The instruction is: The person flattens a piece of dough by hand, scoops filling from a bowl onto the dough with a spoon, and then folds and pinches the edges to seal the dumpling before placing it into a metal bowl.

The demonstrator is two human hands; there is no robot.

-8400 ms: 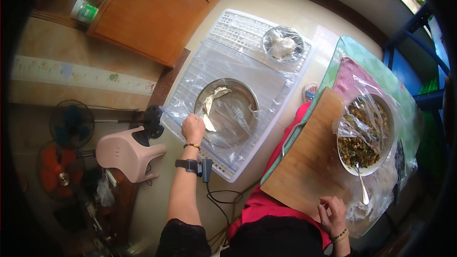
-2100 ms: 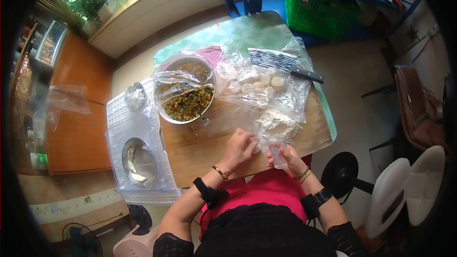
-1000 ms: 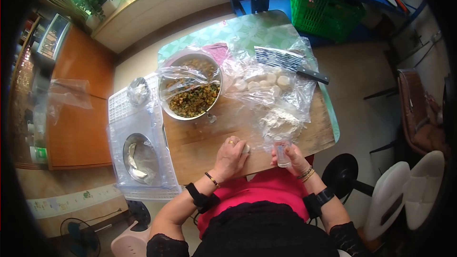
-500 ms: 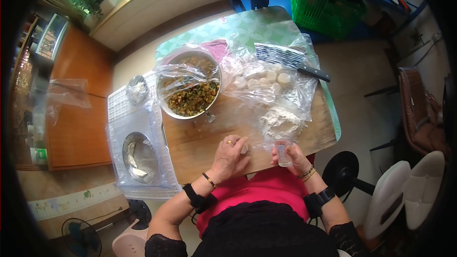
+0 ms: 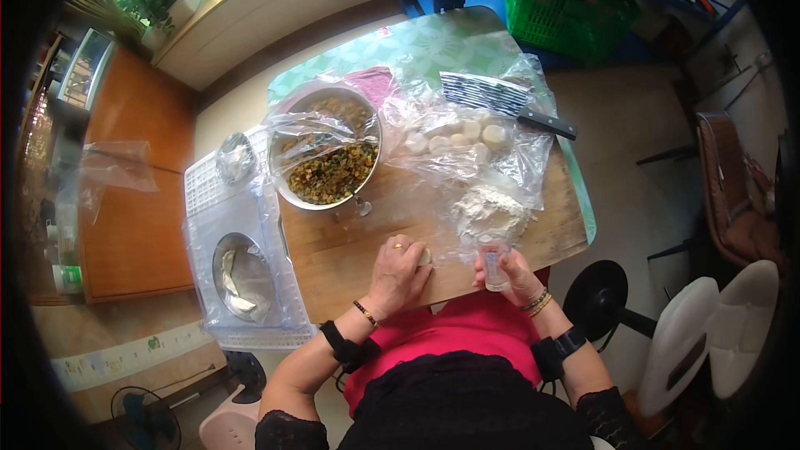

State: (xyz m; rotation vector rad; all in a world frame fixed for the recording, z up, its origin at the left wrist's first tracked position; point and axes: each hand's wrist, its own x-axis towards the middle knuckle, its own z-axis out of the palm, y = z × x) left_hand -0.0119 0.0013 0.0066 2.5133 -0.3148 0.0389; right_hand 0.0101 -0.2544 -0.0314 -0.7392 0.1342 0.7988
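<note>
My left hand (image 5: 397, 273) rests on the wooden board (image 5: 333, 258) near its front edge, fingers curled at a small pale piece of dough (image 5: 425, 257). In my right hand (image 5: 520, 277) is a clear drinking glass (image 5: 494, 273), with the fingers wrapped round it at the board's edge. A heap of white flour (image 5: 487, 213) lies just beyond the glass. Farther back, several round dough pieces (image 5: 460, 140) sit under clear plastic film. To the left stands a bowl (image 5: 321, 207) of chopped filling, partly covered by plastic.
A cleaver (image 5: 492, 97) with a black handle lies on the plastic at the back right. Left of the board, a white plastic rack (image 5: 200, 187) carries a metal plate (image 5: 242, 242) with folded dough on it. A pink cloth (image 5: 372, 83) lies behind the bowl.
The view has shifted slightly. My left fingers have drawn closer together beside the dough piece. My right hand still holds the glass in nearly the same place.
</note>
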